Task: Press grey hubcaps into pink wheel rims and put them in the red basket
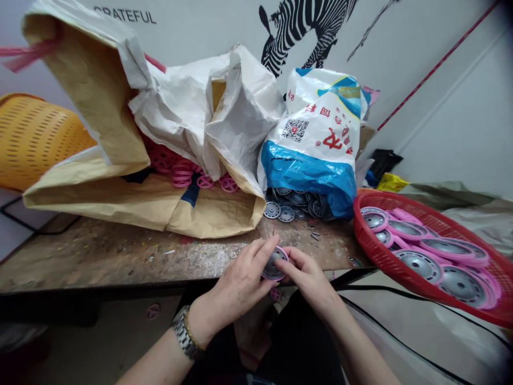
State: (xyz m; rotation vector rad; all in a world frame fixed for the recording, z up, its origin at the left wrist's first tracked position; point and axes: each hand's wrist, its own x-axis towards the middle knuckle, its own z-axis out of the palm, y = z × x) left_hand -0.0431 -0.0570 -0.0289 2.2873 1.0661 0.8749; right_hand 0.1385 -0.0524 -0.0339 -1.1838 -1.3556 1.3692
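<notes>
Between my two hands is a small toy wheel point(274, 266), a grey disc set in a pink rim, held just off the table's front edge. My left hand point(244, 271) closes round its left side, with the fingers along the far edge. My right hand point(306, 270) grips the right side, its thumb lying over the grey face. Loose grey discs point(286, 214) spill from a blue and white bag point(308, 166) beyond my hands. Pink spoked rims point(182, 175) lie inside the open paper sack point(120, 206) at the left.
A red basket point(363, 235) of pink-rimmed grey wheels point(419, 266) stands at the right. An orange perforated basket point(38, 139) is at the far left. Small metal pins point(315, 236) lie on the worn wooden table point(132, 256). A pink rim point(153, 311) lies on the floor.
</notes>
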